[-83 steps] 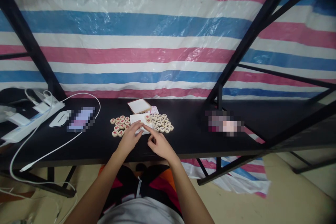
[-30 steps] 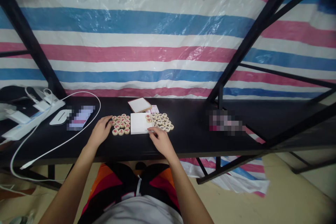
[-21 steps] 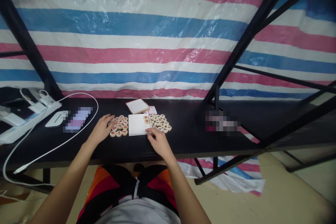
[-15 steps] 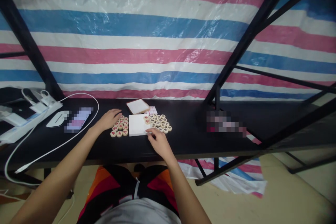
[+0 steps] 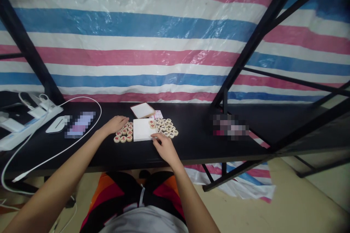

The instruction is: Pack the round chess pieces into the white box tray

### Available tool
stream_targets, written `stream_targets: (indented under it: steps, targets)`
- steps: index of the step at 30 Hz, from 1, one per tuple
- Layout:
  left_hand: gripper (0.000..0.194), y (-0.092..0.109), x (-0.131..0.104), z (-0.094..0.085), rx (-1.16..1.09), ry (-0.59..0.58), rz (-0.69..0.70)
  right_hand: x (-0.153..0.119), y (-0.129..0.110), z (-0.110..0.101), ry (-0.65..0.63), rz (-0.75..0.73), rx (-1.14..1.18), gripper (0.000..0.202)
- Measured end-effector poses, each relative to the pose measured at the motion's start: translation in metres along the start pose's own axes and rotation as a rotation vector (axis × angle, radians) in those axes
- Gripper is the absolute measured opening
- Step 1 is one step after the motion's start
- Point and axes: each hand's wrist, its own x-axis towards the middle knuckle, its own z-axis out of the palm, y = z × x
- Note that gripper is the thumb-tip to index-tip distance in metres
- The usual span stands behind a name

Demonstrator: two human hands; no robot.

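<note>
Head camera: left hand [image 5: 116, 125] lies at the red-lettered discs [image 5: 125, 131] beside the white box [image 5: 141, 129], right hand [image 5: 164, 145] at its near corner, both grips unclear; light pressure should keep rows neat.

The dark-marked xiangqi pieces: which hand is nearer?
Right. The right hand is just in front of dark-marked pieces; the left hand is across the white box, by red-marked pieces.

Looks like glossy, crinkled plastic on tarp [image 5: 136, 57]; smooth & matt on desk [image 5: 197, 143]; smooth, wood/plastic unclear, on game pcs [image 5: 124, 131]
</note>
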Motion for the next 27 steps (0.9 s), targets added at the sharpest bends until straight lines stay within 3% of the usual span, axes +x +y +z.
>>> stream_targets:
  steps: [10, 18, 27]
  targets:
    - [0.052, 0.020, -0.010, -0.012, -0.029, 0.023, -0.034, 0.000, -0.002, -0.001, -0.007, 0.009, -0.010, 0.024]
    - [0.106, 0.029, -0.045, -0.027, 0.091, -0.196, -0.007, 0.000, -0.002, -0.002, -0.010, 0.015, -0.008, 0.023]
    - [0.102, 0.023, -0.042, -0.017, 0.100, -0.202, 0.042, 0.000, -0.002, -0.002, -0.012, 0.016, -0.004, 0.022]
